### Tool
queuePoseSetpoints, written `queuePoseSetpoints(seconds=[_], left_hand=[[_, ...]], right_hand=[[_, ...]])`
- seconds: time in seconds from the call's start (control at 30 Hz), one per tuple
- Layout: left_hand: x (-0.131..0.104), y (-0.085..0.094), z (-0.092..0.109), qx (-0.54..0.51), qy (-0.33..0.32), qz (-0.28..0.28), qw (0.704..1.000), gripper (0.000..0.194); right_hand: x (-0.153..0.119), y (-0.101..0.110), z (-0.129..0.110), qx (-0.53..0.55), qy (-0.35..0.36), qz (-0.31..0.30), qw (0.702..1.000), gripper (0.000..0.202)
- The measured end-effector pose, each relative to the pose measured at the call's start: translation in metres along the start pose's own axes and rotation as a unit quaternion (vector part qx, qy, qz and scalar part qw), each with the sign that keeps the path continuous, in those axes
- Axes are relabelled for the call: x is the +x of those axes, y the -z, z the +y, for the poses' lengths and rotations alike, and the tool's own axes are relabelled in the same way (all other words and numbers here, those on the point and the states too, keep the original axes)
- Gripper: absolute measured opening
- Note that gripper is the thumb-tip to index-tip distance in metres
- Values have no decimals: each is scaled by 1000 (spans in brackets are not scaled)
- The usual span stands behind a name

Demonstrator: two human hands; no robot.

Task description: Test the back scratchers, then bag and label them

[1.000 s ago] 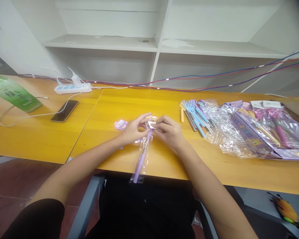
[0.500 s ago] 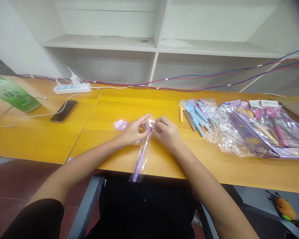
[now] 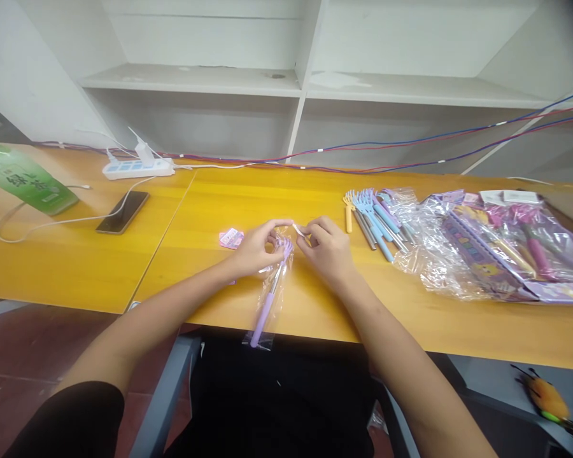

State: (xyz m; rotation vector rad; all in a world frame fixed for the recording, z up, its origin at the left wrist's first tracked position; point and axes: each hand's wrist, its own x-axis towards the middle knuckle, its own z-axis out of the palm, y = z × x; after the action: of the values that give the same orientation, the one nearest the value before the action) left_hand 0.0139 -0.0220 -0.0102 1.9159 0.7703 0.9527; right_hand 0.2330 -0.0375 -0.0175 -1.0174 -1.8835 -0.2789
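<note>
A purple back scratcher point(image 3: 263, 315) lies inside a clear plastic sleeve point(image 3: 279, 292), handle toward me and its claw end up by my hands. My left hand point(image 3: 260, 248) is closed on the sleeve at the claw end. My right hand point(image 3: 328, 251) pinches a small white strip point(image 3: 297, 227), seen nearly edge-on just above the claw. The left index fingertip reaches the strip's other end. A small pink printed card point(image 3: 232, 238) lies on the table left of my left hand.
Several loose back scratchers point(image 3: 375, 219) lie to the right, beside crumpled clear wrap point(image 3: 439, 264) and a purple display box point(image 3: 491, 264). On the left are a phone point(image 3: 123, 213), a green package point(image 3: 31, 181) and a power strip point(image 3: 138, 168). Cables run along the table's back edge.
The white piece has moved slightly up and right, off the claw end, and turned from face-on to edge-on. My right hand has shifted a little right. The purple claw now shows more.
</note>
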Motion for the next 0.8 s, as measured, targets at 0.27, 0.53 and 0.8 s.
queuePoseSetpoints(seconds=[0.27,0.53,0.8], left_hand=[[2,1,-1,39,-4,1,999,76],[1,1,-14,-34,6,1,999,80],[0,-2,-17,-95,42,-1,995,80]], right_hand=[[11,15,-3,8,-80,49,996,21],[12,16,-2,112,-163,3,980,26],[3,11,3,154,-147,-69,975,17]])
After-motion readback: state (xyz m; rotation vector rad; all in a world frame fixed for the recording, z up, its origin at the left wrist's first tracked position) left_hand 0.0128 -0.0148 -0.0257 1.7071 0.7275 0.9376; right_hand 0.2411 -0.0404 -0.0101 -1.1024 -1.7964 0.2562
